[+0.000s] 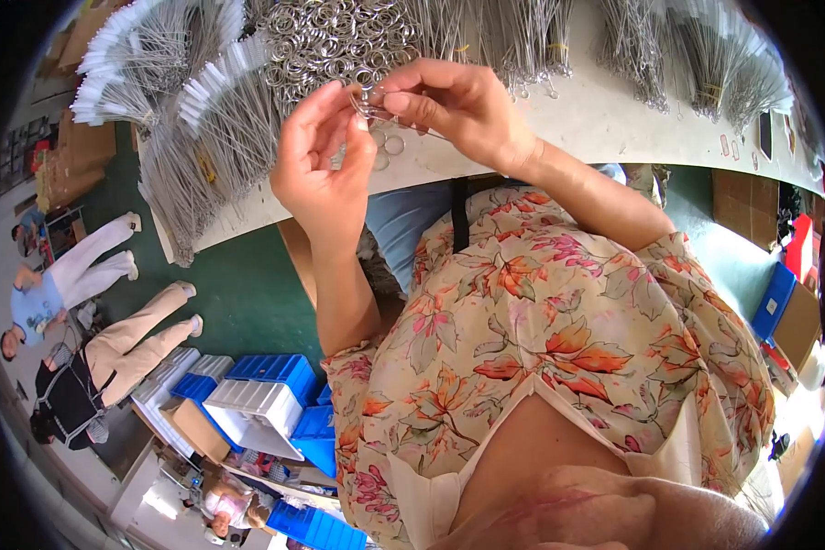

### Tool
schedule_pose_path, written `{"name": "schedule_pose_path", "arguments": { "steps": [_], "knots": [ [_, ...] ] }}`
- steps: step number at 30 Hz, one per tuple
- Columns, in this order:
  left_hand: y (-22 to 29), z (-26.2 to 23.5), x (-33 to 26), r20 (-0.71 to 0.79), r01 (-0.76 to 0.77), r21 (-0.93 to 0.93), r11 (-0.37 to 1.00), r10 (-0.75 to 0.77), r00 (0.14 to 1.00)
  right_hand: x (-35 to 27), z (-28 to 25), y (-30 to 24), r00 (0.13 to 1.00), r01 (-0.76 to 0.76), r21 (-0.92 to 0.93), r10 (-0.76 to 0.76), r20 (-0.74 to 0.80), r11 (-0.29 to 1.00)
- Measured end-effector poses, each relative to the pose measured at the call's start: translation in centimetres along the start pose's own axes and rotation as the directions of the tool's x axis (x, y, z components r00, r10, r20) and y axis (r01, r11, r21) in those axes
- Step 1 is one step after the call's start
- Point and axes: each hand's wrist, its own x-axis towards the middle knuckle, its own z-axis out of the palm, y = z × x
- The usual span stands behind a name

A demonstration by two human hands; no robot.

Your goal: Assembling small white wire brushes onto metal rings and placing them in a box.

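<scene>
The fingers [362,119] of our left hand [325,170] are pinched nearly shut on a small metal ring [368,108], and the fingers [412,99] of our right hand [458,105] close on the same ring from the other side, so both hands grip it together just above the desk [596,115]. The ring hangs over the near edge of the desk, close below the heap of loose metal rings [339,37]. Two more single rings [387,147] lie on the desk right under our hands. Left of the heap lie bundles of thin wire pieces with white tips [202,119]; right of the heap sit further wire bundles [687,55]. Well below the desk, blue plastic bins [275,371] stand on the floor.
</scene>
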Motion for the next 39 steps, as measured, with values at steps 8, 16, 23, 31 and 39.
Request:
{"name": "schedule_pose_path", "arguments": {
  "steps": [8,16,23,31,39],
  "knots": [
    [-0.7,-0.1,-0.4,0.063,-0.192,-0.082,0.978,0.197,0.978,-0.8,1.1,-1.5,0.987,0.002,-0.079,-0.015,-0.162,0.997],
    [-0.9,-0.7,-0.2,0.128,-0.463,0.026,0.886,0.456,0.881,-1.2,0.8,-2.1,0.964,0.208,-0.324,-0.250,-0.093,0.923],
    [-1.0,-1.0,-0.4,0.161,-0.278,-0.153,0.948,0.302,0.940,-0.6,-0.6,-2.9,0.962,0.274,-0.394,-0.258,0.094,0.878],
    [-1.7,-2.7,0.1,0.247,0.270,-0.148,0.951,-0.229,0.942,-1.3,-0.7,-0.4,0.966,0.250,-0.674,-0.229,0.122,0.695],
    [-9.5,-25.5,8.8,-0.326,0.301,0.782,0.546,-0.054,0.944,-5.7,-3.2,4.2,0.900,0.379,-0.879,-0.338,0.277,0.289]
  ]
}}
